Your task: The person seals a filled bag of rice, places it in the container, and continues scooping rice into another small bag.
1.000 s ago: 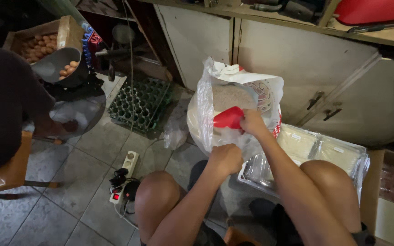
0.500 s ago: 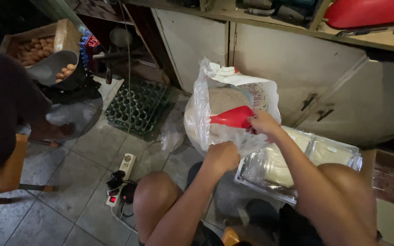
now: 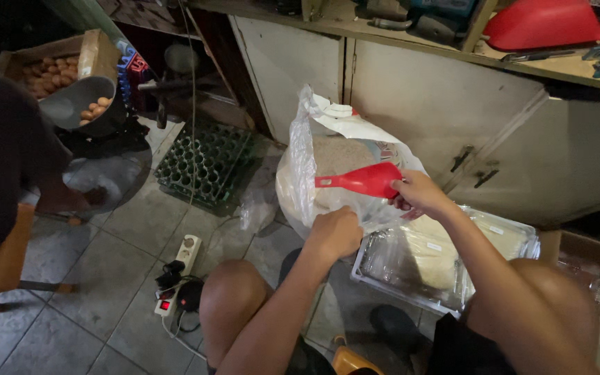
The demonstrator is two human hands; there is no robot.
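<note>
Between the bare knees, the left hand (image 3: 335,232) is closed in a fist on the near edge of a clear plastic bag (image 3: 300,173), holding its mouth wide. Just beside it, the right hand (image 3: 418,194) has its fingers clamped on the handle of a red scoop (image 3: 362,180), which lies level over the pale grain in the bag (its blade points left). Under the right forearm sits a shallow clear tray (image 3: 383,274) of filled packets. Farther out on the tiled floor lie a white power strip (image 3: 182,260) and a dark green egg crate (image 3: 206,163). Beyond, a metal bowl (image 3: 81,104) and a cardboard box (image 3: 50,62) hold brown eggs.
</note>
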